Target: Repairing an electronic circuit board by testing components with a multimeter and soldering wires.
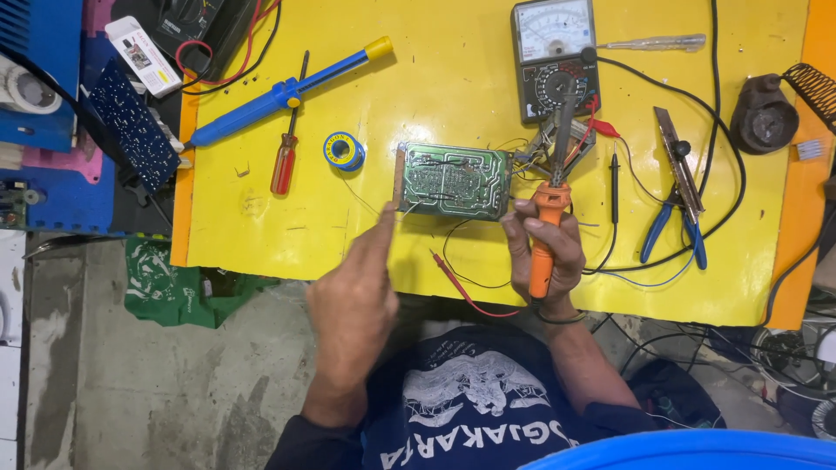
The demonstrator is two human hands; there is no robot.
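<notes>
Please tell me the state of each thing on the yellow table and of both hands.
Circuit board: lying flat, solder side up.
Soldering iron: held upright in right hand.
Left hand: holds nothing, fingers pointing at the board.
Pliers: lying unused.
Screwdriver: lying unused.
Multimeter: lying face up.

A yellow tabletop (pixel 453 61) carries it all. Green circuit board (pixel 453 180) sits mid-table, toward the near edge. Left of it, a solder spool (pixel 344 151), a red-handled screwdriver (pixel 286 152) and a blue desoldering pump (pixel 279 94). An analog multimeter (pixel 555 57) rests at the far edge, and blue-handled pliers (pixel 677 187) lie toward the right edge.
</notes>
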